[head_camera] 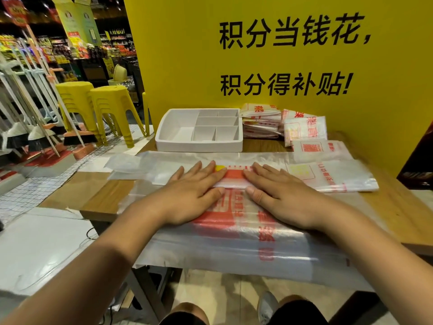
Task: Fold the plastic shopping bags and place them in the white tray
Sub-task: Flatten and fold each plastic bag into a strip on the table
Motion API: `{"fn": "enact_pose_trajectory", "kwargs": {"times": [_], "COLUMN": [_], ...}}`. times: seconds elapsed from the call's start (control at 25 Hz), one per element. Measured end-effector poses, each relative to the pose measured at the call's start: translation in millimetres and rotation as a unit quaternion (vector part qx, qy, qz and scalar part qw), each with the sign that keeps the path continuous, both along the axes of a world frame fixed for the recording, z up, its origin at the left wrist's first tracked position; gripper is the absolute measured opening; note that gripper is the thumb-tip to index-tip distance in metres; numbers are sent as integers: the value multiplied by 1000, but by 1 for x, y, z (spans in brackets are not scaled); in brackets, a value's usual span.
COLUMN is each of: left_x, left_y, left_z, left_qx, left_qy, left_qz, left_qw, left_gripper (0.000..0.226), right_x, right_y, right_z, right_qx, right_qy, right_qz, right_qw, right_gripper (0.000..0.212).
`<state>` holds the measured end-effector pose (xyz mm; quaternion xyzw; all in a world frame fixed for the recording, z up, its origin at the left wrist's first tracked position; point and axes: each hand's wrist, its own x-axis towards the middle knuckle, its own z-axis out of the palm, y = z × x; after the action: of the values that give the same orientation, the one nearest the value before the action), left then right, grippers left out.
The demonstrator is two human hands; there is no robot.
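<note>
Both flat on bag (248,233) (left hand (192,195), right hand (281,198))

The left hand (194,195) and right hand (281,195) hide the middle of the print on the plastic bag (246,242), a dark object (419,160) is cut off at the right edge, and goods on the far shelves (70,48) blur together.

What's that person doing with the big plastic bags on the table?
A person is folding a plastic shopping bag on the wooden table. The left hand and right hand both press flat on its folded strip, fingers straight. Underneath lies another bag, spread out. The white tray behind holds no bags yet, and a stack of folded bags sits to its right.
</note>
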<state>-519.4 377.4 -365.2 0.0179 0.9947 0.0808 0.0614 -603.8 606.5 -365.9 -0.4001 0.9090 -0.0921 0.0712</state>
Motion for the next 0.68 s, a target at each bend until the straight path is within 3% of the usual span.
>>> {"fn": "enact_pose_trajectory", "kwargs": {"times": [0.24, 0.56, 0.68], "left_x": [12, 10, 7], "left_y": [-22, -18, -15], "left_z": [0, 4, 15], "left_qx": [-20, -12, -55], "left_qy": [-18, -2, 50], "left_qz": [62, 91, 111], "left_qw": [998, 996, 991], "left_gripper": [95, 97, 100], "right_x": [-9, -14, -14], "right_y": [82, 85, 85], "right_z": [0, 0, 19], "right_qx": [5, -4, 20], "right_qy": [-19, 2, 81], "right_qz": [-148, -229, -194], "right_qw": [989, 973, 977], "right_gripper": [84, 109, 90]}}
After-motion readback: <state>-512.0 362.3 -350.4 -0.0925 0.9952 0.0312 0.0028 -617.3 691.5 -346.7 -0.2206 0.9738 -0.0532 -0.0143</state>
